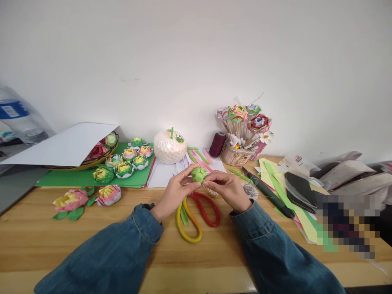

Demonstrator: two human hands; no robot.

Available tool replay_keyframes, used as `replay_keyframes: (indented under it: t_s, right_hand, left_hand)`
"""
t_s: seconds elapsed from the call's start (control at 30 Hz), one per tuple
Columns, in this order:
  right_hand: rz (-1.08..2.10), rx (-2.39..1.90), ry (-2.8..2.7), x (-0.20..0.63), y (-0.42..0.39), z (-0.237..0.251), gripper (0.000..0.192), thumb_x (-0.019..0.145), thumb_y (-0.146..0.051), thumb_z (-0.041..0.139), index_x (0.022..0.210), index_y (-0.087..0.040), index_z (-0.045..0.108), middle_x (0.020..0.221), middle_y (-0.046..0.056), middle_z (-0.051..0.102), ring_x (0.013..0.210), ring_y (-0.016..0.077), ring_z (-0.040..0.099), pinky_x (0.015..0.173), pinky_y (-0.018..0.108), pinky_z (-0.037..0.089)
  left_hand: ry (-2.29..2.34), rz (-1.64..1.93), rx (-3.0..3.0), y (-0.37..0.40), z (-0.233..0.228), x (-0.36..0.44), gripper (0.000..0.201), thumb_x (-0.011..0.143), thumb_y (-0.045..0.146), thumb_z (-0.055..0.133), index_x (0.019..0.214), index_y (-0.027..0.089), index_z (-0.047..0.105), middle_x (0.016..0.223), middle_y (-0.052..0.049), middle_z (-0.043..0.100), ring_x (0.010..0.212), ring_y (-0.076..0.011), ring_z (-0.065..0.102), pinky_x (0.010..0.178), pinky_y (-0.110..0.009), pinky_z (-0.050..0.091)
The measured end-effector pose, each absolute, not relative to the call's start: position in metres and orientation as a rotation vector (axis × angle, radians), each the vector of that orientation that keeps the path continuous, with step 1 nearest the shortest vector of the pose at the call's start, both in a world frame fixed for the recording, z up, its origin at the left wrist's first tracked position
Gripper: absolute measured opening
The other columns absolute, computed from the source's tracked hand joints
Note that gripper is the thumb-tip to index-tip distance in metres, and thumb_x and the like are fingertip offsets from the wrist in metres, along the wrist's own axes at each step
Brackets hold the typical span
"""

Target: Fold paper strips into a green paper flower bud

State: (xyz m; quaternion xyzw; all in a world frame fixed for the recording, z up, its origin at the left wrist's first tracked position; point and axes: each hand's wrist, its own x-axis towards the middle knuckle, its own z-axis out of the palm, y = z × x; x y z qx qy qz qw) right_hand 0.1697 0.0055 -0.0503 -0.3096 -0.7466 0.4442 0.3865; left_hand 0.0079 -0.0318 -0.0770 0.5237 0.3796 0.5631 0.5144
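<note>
A small green paper flower bud [199, 174] is held between both hands above the wooden table. My left hand [177, 188] is closed on its left side, with a ring on one finger. The fingertips of my right hand [228, 188] pinch the bud's lower right edge. Below it lie scissors [189, 240] with one yellow and one red handle loop; their blades are mostly hidden behind my hands. A green paper scrap [184, 216] shows inside the yellow loop.
Finished paper flowers [124, 168] sit on green sheets at left, beside a covered basket [107, 151]. A white foam-netted ball [170, 149], dark red thread spool [217, 145] and flower-filled holder [235, 156] stand behind. Paper strips, a dark cutter [269, 192] and a phone [300, 191] lie right.
</note>
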Motion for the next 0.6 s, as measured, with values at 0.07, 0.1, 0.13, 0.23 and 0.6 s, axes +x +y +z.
replay_keyframes:
  t_s: [0.07,0.1,0.13,0.23,0.6]
  right_hand:
    - [1.108,-0.784,-1.946,0.1704,0.0062,-0.0502,0.025,0.073,-0.039,0.061,0.072,-0.014,0.066,0.071,0.004,0.060,0.066,0.0136,0.054,0.064,0.028,0.043]
    - [1.098,-0.786,-1.967,0.1709,0.0066,-0.0501,0.026,0.075,-0.039,0.059,0.074,-0.014,0.066,0.073,0.004,0.061,0.068,0.0141,0.055,0.065,0.028,0.043]
    - [1.088,-0.791,-1.982,0.1713,0.0069,-0.0499,0.026,0.076,-0.039,0.058,0.075,-0.014,0.065,0.074,0.004,0.061,0.069,0.0143,0.055,0.066,0.029,0.043]
    - [1.062,-0.799,-1.970,0.1721,0.0074,-0.0494,0.023,0.075,-0.037,0.059,0.073,-0.014,0.064,0.072,0.004,0.060,0.068,0.0137,0.053,0.066,0.028,0.042]
    - [1.159,-0.816,-1.855,0.1694,0.0041,-0.0480,0.023,0.063,-0.035,0.070,0.059,-0.014,0.061,0.059,0.000,0.055,0.055,0.0098,0.048,0.053,0.024,0.039]
  left_hand:
    - [0.899,1.364,1.228,-0.0317,-0.0763,0.0069,0.058,0.069,0.023,0.064,0.124,0.021,0.046,0.108,-0.005,0.061,0.097,-0.0183,0.056,0.086,-0.031,0.044]
    - [0.884,1.364,1.209,-0.0319,-0.0757,0.0064,0.059,0.069,0.023,0.064,0.124,0.021,0.045,0.108,-0.005,0.061,0.097,-0.0184,0.056,0.087,-0.032,0.044]
    - [0.866,1.361,1.194,-0.0322,-0.0749,0.0060,0.059,0.069,0.023,0.064,0.125,0.022,0.045,0.109,-0.005,0.061,0.098,-0.0183,0.056,0.088,-0.033,0.044]
    - [0.834,1.352,1.184,-0.0328,-0.0733,0.0054,0.058,0.069,0.022,0.063,0.125,0.023,0.045,0.111,-0.005,0.060,0.098,-0.0182,0.055,0.089,-0.034,0.044]
    - [0.878,1.316,1.203,-0.0303,-0.0805,0.0066,0.056,0.068,0.021,0.064,0.122,0.021,0.048,0.096,-0.004,0.064,0.081,-0.0148,0.057,0.076,-0.029,0.046]
